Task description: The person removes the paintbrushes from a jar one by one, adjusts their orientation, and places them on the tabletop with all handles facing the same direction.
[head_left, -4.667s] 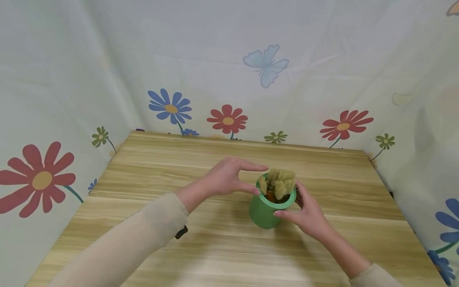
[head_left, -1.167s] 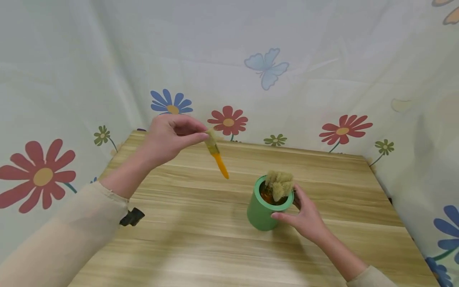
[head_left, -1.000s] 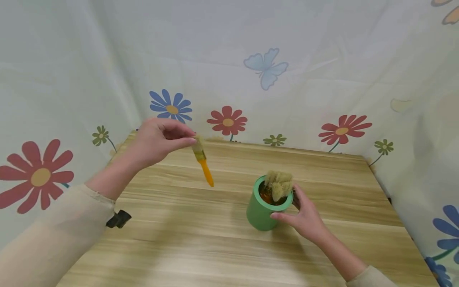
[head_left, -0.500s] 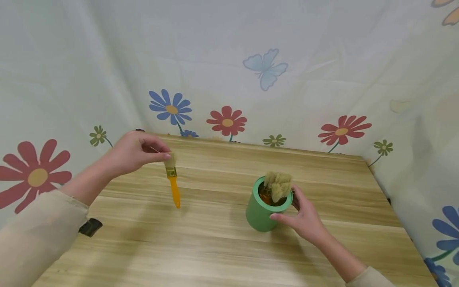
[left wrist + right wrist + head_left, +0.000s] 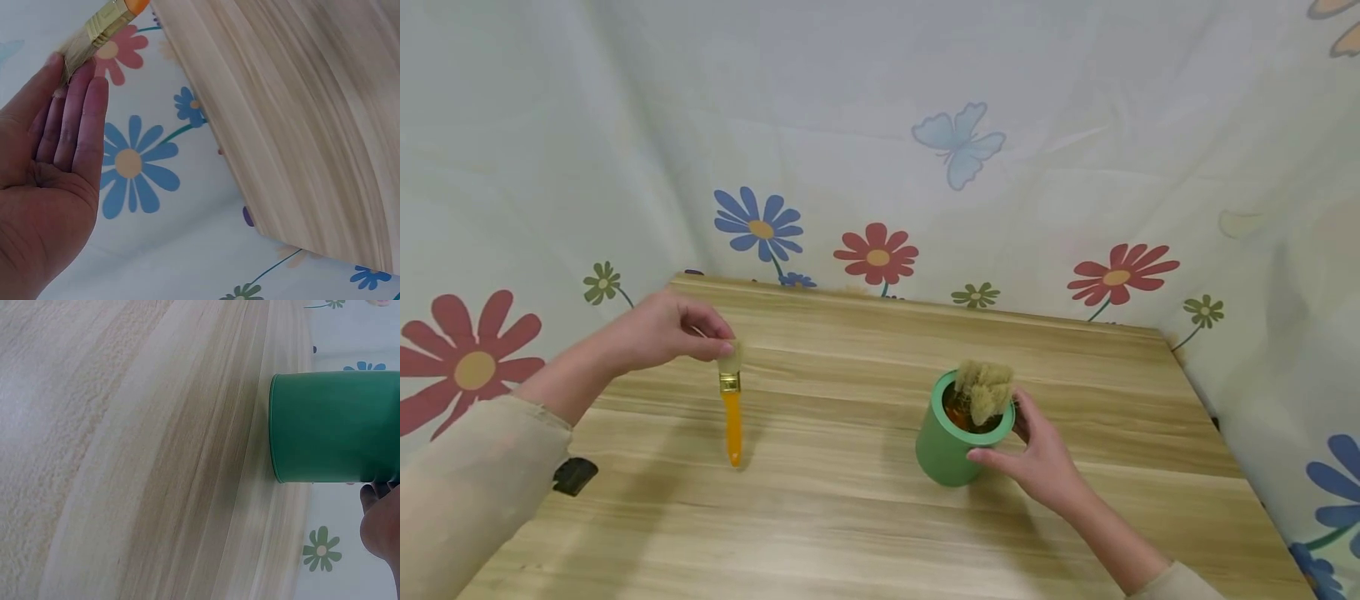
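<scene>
My left hand point(image 5: 666, 333) pinches a paintbrush point(image 5: 732, 417) by its pale bristles at the left of the table. The brush hangs with its orange handle downward; its metal band shows in the left wrist view, where the left hand point(image 5: 53, 169) has thumb and fingertips on the bristles. A green cylindrical pot point(image 5: 951, 446) stands on the table right of centre. Bristle heads point(image 5: 985, 387) of several more brushes stick up out of it. My right hand point(image 5: 1037, 454) grips the pot's right side near the rim. In the right wrist view the green pot point(image 5: 337, 427) hides most fingers.
The wood-grain table point(image 5: 850, 517) runs back to a white cloth point(image 5: 850, 100) printed with flowers and a butterfly. The cloth also rises along the left and right sides. A small black object point(image 5: 575, 476) sits by the left sleeve.
My left hand took one paintbrush out of the pot, carried it left and lowered it toward the table. My right hand has stayed on the pot, which has hardly moved.
</scene>
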A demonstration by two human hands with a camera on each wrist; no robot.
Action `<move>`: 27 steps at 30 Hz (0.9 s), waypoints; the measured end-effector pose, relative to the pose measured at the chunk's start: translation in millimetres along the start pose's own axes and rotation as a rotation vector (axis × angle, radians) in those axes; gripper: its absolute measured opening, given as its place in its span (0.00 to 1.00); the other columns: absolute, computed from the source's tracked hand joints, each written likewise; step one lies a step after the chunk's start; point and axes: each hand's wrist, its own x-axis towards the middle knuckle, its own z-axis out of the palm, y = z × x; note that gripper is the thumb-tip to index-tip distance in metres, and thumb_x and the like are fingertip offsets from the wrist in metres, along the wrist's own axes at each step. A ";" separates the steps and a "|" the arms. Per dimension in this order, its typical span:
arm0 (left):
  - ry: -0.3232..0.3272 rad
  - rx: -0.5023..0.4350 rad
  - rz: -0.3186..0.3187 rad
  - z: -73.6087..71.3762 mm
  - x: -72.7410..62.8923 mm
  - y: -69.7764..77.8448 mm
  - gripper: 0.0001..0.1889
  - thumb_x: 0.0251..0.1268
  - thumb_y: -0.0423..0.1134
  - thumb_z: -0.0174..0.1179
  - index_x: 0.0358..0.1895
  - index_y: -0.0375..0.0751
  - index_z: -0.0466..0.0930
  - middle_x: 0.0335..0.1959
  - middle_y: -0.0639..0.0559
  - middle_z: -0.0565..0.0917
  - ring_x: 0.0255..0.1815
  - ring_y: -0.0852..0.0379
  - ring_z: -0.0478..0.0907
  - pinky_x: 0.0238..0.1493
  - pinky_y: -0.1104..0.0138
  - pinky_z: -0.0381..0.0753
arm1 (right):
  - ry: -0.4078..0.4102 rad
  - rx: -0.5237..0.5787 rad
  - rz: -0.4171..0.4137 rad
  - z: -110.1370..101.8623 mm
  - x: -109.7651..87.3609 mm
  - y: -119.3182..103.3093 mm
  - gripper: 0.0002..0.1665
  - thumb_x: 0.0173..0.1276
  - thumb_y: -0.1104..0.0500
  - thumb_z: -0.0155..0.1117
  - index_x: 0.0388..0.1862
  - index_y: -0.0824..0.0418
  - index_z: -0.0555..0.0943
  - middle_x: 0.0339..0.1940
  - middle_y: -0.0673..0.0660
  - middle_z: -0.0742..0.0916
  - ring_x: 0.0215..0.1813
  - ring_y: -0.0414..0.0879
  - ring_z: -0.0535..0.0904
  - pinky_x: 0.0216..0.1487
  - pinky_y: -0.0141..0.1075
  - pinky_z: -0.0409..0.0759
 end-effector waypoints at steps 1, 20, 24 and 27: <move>-0.008 -0.011 -0.007 0.1 0.5 -2.6 0.09 0.67 0.41 0.76 0.46 0.42 0.92 0.39 0.50 0.91 0.42 0.51 0.87 0.45 0.64 0.88 | 0.002 0.002 0.001 0.0 -0.1 -0.2 0.57 0.61 0.53 0.86 0.84 0.57 0.63 0.76 0.60 0.78 0.78 0.59 0.73 0.76 0.55 0.72; -0.063 0.009 -0.027 15.0 34.9 -59.0 0.10 0.69 0.39 0.74 0.46 0.37 0.91 0.36 0.51 0.91 0.38 0.50 0.88 0.45 0.57 0.91 | 0.001 0.003 -0.013 -0.1 -1.4 1.3 0.56 0.63 0.53 0.85 0.84 0.55 0.63 0.75 0.59 0.79 0.78 0.59 0.73 0.75 0.56 0.73; -0.036 0.049 -0.043 19.3 40.3 -64.6 0.09 0.69 0.39 0.75 0.45 0.38 0.91 0.36 0.52 0.91 0.40 0.47 0.87 0.46 0.54 0.91 | 0.006 -0.001 -0.022 -0.9 -1.1 2.5 0.56 0.63 0.53 0.85 0.84 0.55 0.64 0.75 0.59 0.79 0.77 0.59 0.74 0.75 0.57 0.74; -0.011 0.061 -0.060 23.1 44.7 -69.0 0.08 0.69 0.38 0.75 0.44 0.38 0.91 0.36 0.52 0.91 0.39 0.48 0.86 0.47 0.53 0.90 | 0.008 -0.004 -0.032 -1.7 -0.4 3.2 0.57 0.62 0.53 0.86 0.84 0.54 0.64 0.75 0.58 0.79 0.77 0.58 0.74 0.75 0.56 0.74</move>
